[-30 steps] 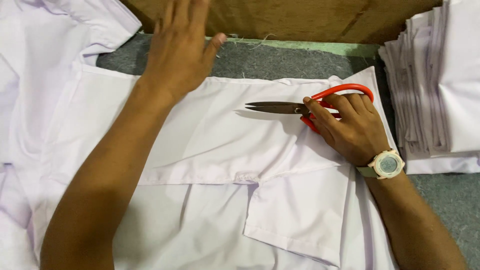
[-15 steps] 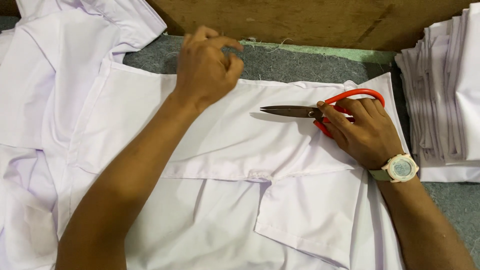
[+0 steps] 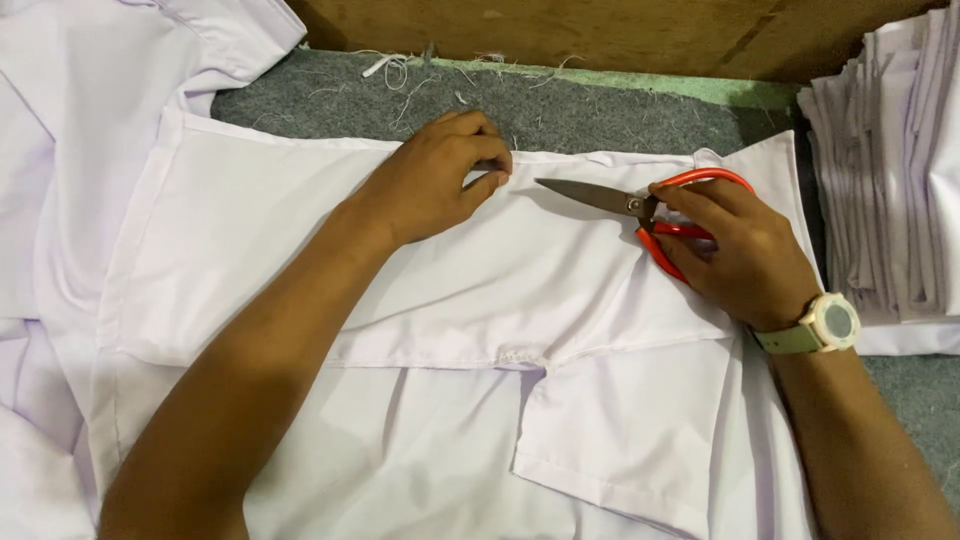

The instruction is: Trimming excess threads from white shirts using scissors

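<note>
Left hand (image 3: 435, 180) is pinching the white garment's (image 3: 300, 250) top edge; red-handled scissors (image 3: 650, 215) are being gripped by the right hand (image 3: 740, 255).

The scene is bright and evenly lit, with soft light coming from above. The white garment (image 3: 300, 230) is almost overexposed, so its folds show only as pale grey lines. A soft shadow lies under the left hand (image 3: 435, 185) and beside the right hand (image 3: 735, 250) (no hard edges anywhere). The focus is sharp in the centre; the stack of folded cloth (image 3: 890, 180) at the right border looks slightly softer.
</note>
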